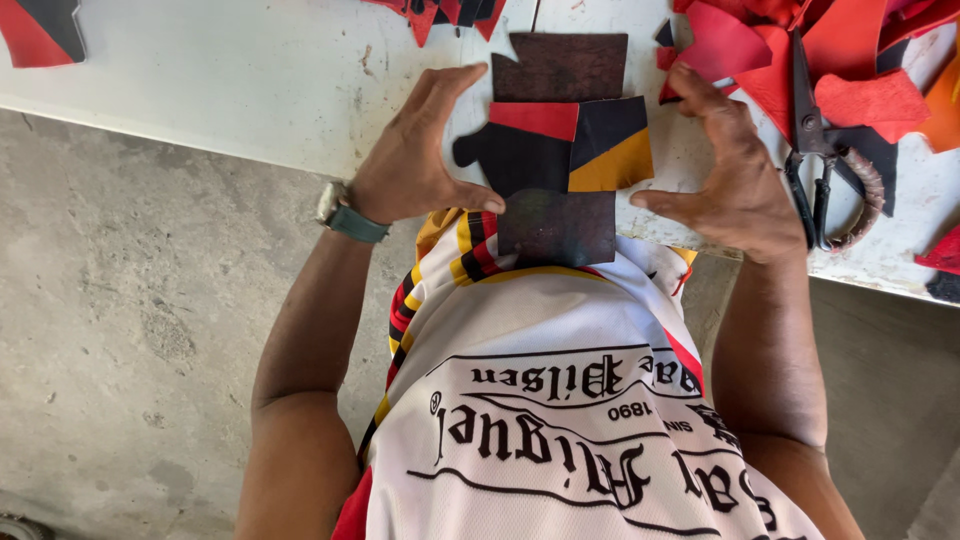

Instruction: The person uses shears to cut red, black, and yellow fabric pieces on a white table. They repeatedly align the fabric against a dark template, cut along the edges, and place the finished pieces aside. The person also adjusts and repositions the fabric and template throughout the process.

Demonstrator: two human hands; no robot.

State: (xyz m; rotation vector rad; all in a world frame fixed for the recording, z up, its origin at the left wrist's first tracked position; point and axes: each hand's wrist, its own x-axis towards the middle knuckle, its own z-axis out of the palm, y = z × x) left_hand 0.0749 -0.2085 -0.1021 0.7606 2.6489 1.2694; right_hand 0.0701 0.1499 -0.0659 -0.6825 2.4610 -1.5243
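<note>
A stack of cut leather pieces lies at the near edge of the white table (pixel 250 90). A dark brown rectangle (pixel 557 227) lies nearest me, a patch of red, black and yellow pieces (pixel 580 145) in the middle, and another dark brown rectangle (pixel 560 66) beyond it. My left hand (pixel 415 155) cups the stack's left side, thumb touching the near rectangle. My right hand (pixel 730 170) cups the right side, thumb pointing at the stack. Both hands have fingers spread and grip nothing.
Black scissors (pixel 825 170) with wrapped handles lie right of my right hand. Red and orange leather scraps (pixel 860 60) pile at the table's far right; more scraps (pixel 440 12) lie at the far edge and top left. Concrete floor (pixel 130 320) lies below the table.
</note>
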